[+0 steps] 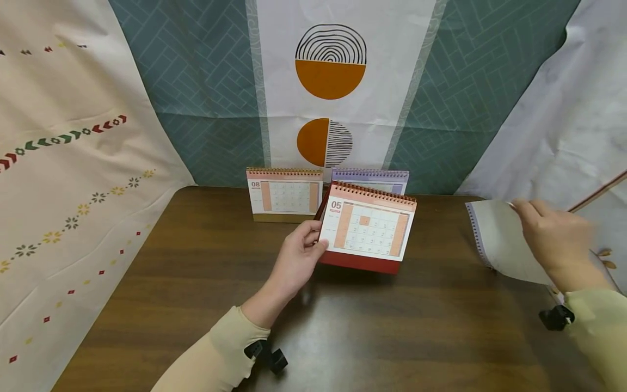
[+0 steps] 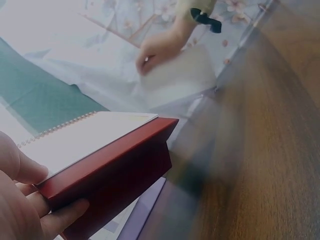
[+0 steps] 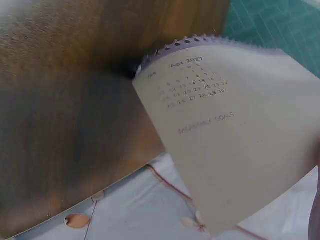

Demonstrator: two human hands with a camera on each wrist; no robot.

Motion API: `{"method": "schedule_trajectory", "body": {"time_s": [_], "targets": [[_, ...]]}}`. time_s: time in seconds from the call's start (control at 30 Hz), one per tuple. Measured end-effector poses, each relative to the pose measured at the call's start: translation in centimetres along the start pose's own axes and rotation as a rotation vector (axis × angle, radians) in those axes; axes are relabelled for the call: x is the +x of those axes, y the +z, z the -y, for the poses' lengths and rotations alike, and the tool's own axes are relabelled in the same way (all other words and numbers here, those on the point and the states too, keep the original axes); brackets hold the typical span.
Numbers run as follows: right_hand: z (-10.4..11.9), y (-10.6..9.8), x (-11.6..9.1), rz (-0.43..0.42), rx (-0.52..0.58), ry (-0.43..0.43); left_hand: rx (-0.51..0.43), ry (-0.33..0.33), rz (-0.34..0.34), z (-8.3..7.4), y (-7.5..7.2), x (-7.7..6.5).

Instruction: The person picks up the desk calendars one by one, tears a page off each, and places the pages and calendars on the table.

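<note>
My left hand (image 1: 295, 258) grips the left side of a red desk calendar (image 1: 367, 231), thumb in front and fingers behind. The calendar is tilted and its top page reads 05. In the left wrist view the red base (image 2: 115, 165) lies between the thumb and fingers. Off to the right, my right hand (image 1: 558, 239) pinches a loose calendar page (image 1: 504, 239), which bends. The page has a purple edge with torn binding holes (image 3: 187, 42), and its face reads Apr 2027 in the right wrist view. The right hand is slightly blurred.
Behind the red calendar stand a desk calendar with a gold base (image 1: 286, 196), reading 08, and a partly covered purple one (image 1: 369, 175). They are at the back of the brown wooden table (image 1: 206, 283). Patterned cloths hang around the back and sides.
</note>
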State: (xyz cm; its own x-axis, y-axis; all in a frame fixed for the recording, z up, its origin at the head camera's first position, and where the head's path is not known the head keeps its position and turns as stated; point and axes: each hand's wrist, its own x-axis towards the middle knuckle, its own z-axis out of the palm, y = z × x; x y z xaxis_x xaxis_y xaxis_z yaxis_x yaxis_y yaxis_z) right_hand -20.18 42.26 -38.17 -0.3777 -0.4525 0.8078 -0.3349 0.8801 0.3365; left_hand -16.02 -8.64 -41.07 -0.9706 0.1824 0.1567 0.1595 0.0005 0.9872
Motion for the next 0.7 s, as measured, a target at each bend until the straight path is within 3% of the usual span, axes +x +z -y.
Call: {"method": "schedule_trajectory", "body": {"time_s": [0.17,0.43,0.7], "targets": [[2.0,-0.1,0.0,-0.024,0.082,-0.092,-0.006,0.016,-0.006,0.0,0.0,0.0],[4.9,-1.0,-1.4,0.136,0.204,-0.263,-0.013,0.031,-0.004,-0.1,0.0,0.2],[6.9,-1.1,-3.7,0.147,0.307,-0.300,-0.008,0.028,-0.015,-0.2,0.1,0.1]]}}
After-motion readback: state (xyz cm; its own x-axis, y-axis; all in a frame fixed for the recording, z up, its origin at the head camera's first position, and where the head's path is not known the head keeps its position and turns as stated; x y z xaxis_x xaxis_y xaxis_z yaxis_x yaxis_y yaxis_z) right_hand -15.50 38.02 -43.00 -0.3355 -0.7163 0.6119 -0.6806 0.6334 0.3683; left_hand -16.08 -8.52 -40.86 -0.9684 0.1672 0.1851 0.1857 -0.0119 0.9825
